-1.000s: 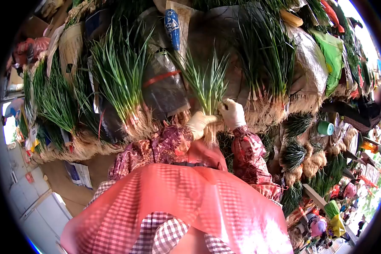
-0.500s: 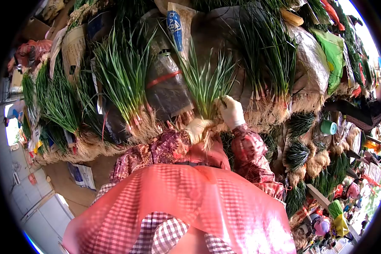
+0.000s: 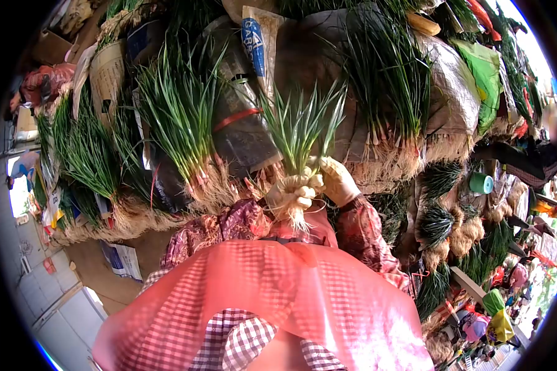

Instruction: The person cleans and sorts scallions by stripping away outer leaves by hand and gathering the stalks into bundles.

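Observation:
Wrapped round a small bunch of green plants (image 3: 298,127) is my left hand (image 3: 296,190), in a pale glove. The leaves fan upward above the fist and the stringy roots hang below it. My right hand (image 3: 336,179), also gloved, touches the right side of the bunch beside my left hand, its fingers closed at the stems. Whatever those fingertips pinch is too small to make out. A thin strand curves by the fist. Left of my hands lies a larger bunch (image 3: 185,123), roots toward me.
More bunches (image 3: 393,93) lie along the far side among sacks and a green bag (image 3: 481,77). A dark plastic bundle with a red band (image 3: 238,117) sits behind my left hand. At right are a teal cup (image 3: 481,182), root bundles and a person (image 3: 541,157).
My left hand has turned so its curled fingers face the camera round the stems. My right hand has moved slightly down and left against the bunch.

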`<action>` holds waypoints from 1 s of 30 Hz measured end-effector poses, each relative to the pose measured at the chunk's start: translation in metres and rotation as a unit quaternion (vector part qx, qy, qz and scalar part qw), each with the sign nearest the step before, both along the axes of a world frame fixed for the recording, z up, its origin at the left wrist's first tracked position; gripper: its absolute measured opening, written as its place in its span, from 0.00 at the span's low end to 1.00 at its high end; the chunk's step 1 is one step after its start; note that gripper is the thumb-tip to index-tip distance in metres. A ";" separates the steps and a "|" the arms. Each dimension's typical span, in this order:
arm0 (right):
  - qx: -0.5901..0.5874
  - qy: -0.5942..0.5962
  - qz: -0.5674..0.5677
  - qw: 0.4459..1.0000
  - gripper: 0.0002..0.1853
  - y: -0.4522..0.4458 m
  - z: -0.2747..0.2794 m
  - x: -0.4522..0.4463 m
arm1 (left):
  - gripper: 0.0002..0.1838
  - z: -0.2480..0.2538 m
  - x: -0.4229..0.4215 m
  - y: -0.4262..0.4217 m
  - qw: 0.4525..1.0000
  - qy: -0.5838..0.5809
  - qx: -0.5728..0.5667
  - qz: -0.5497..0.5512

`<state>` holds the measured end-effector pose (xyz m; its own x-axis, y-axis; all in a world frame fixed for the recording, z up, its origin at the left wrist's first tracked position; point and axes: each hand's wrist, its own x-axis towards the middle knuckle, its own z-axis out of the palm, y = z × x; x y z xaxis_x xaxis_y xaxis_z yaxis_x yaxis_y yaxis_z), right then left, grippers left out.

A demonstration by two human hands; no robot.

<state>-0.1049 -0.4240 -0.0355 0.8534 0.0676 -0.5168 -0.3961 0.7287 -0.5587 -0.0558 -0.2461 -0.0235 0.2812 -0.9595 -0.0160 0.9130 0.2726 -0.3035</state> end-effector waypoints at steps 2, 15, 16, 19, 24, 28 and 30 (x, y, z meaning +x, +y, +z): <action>-0.134 -0.011 -0.014 0.991 0.08 0.008 0.015 0.010 | 0.12 0.008 0.002 0.005 0.996 0.009 0.091 -0.023; -0.722 0.049 0.578 0.377 0.24 -0.093 -0.022 -0.099 | 0.13 0.047 0.020 0.015 0.942 -0.180 0.276 0.071; -0.770 0.050 0.404 0.492 0.22 -0.093 -0.003 -0.071 | 0.18 0.038 0.018 0.010 0.929 -0.157 0.330 0.052; -0.747 0.202 0.251 0.581 0.18 -0.085 -0.006 0.025 | 0.20 0.020 0.018 -0.001 0.924 -0.117 0.363 0.002; -0.687 0.043 0.588 0.425 0.15 -0.065 -0.014 0.000 | 0.18 0.037 0.022 0.002 0.967 -0.086 0.237 0.020; -0.676 0.116 0.623 0.376 0.12 -0.086 0.071 0.015 | 0.11 0.037 0.022 0.002 0.954 -0.117 0.275 0.032; -0.793 0.128 0.279 0.526 0.08 -0.133 0.049 0.033 | 0.10 0.038 0.019 -0.009 0.953 -0.127 0.274 0.032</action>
<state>-0.0722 -0.5573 0.0135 0.8182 -0.4181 -0.3946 -0.5107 -0.8438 -0.1649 -0.0364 -0.2551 0.0145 0.4001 -0.8073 -0.4339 0.9144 0.3837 0.1292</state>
